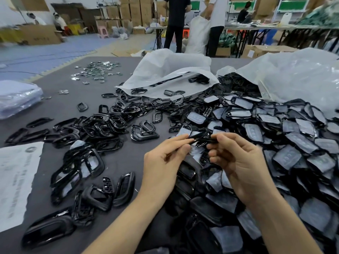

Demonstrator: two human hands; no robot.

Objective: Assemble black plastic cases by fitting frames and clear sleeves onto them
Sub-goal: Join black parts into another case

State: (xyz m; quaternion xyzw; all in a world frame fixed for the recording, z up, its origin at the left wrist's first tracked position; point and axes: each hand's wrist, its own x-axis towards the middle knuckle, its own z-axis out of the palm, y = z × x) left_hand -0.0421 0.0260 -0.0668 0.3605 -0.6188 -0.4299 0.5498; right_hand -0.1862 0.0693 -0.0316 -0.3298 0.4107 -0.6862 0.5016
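My left hand (pixel 163 162) and my right hand (pixel 238 162) meet above the table's middle, and both pinch one thin black plastic case piece (pixel 200 138) seen edge-on between the fingertips. Loose glossy black frames (pixel 102 125) lie spread to the left. A deep heap of black cases in clear sleeves (pixel 275 140) fills the right side. Several assembled black cases (pixel 124 187) lie near my left forearm.
Two white plastic bags (pixel 170 70) (pixel 302 76) spill parts at the back. Small shiny metal pieces (pixel 99 70) lie far left. A printed paper sheet (pixel 16 180) and a stack of clear bags (pixel 16 99) sit at the left edge. People stand beyond the grey table (pixel 119 162).
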